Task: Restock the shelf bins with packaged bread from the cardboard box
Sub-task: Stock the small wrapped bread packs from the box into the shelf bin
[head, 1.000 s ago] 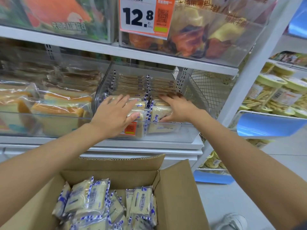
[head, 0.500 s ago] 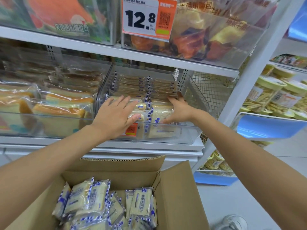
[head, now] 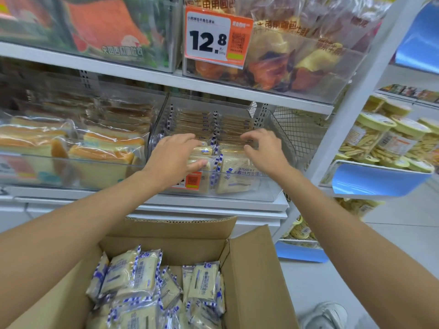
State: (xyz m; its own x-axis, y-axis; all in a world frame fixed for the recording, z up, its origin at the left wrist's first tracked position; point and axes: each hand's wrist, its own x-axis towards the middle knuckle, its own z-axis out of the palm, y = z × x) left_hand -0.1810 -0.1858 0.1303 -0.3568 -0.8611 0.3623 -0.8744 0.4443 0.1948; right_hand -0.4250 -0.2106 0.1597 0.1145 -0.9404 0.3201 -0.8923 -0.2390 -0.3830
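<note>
Recorded bread packs (head: 234, 178) standing on edge in two rows inside the clear bin (head: 270, 189), each row's long axis running near to far. Found left hand (head: 174, 157) palm down on the left row, fingers straight and close together, thumb against the nearest pack. Found right hand (head: 263, 150) over the right row, fingers bent and slightly spread, tips at the pack tops; could not tell whether pinching one. Noted both hands at the bin, neither at the cardboard box (head: 256, 269), which sat open below and nearer. Logged boxed packs (head: 133, 274) heaped loose, mostly toward its left. Judged the next pick to lie straight down and near from the fingers, left hand a little closer to the heap. Listed the bin on a white shelf (head: 213, 206), wire mesh (head: 297, 131) at right, a bin of sliced cake (head: 95, 160) at left. Judged room slim: a strip showing right of the right row, upper shelf and price tag (head: 217, 36) close overhead
</note>
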